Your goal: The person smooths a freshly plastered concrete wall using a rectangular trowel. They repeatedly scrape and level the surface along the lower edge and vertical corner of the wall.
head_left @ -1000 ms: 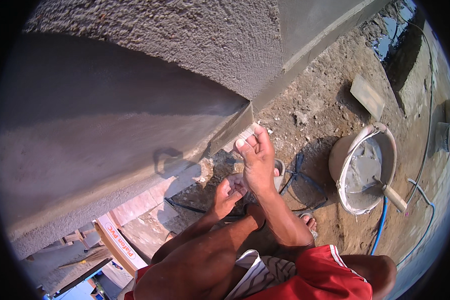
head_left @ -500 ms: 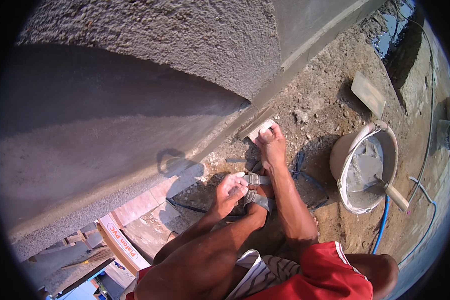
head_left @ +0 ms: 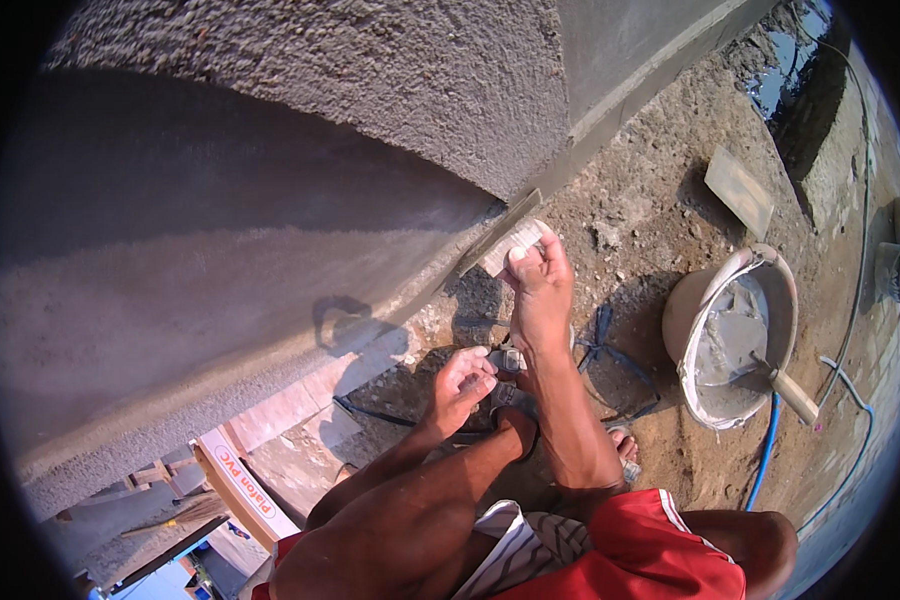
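My right hand (head_left: 540, 290) is closed on a flat float (head_left: 505, 245), a pale block with a grey blade, held against the lower plastered edge of the wall (head_left: 230, 290), just below the corner. My left hand (head_left: 458, 385) hangs lower, beside my sandalled foot (head_left: 510, 400), fingers loosely bent and apart, with nothing visible in it. A bucket (head_left: 685, 340) of wet grey mortar stands right of my hands, with a wooden-handled trowel (head_left: 793, 393) resting in it.
A flat board (head_left: 738, 193) lies on the rubbly ground beyond the bucket. Dark straps and blue hoses (head_left: 768, 450) run over the dirt. A long printed box (head_left: 240, 490) and scattered timber lie at lower left. A puddle (head_left: 775, 70) is at upper right.
My right hand and float first moved down and right, then back up along the wall's edge, tilting with it. My left hand has barely moved. The bucket stayed put.
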`<state>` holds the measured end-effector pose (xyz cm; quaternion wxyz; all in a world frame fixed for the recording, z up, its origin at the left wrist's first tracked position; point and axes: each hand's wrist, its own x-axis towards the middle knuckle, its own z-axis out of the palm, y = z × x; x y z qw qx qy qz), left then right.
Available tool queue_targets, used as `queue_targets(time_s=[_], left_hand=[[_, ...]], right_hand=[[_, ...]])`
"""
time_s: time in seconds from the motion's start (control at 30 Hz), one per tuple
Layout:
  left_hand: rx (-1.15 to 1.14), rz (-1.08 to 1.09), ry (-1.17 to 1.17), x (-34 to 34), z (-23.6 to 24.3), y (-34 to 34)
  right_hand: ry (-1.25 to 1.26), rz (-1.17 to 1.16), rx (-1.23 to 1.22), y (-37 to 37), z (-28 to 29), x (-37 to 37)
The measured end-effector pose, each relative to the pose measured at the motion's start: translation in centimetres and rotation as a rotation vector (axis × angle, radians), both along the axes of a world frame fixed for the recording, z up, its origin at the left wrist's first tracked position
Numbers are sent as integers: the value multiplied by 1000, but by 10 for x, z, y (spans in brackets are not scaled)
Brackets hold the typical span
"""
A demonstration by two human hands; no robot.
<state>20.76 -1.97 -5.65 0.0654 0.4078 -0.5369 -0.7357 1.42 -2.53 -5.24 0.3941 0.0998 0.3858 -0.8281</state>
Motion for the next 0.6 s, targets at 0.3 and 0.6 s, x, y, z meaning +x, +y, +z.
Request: queue_targets(time_s=[0.3,0.6], left_hand=[[-11,-28,-3,3,-2,0],[-7,-53,-35,6,-2,-4]], right_hand=[[-38,7,-199,44,-14,-15],[-290,258,-27,33,-70,29]])
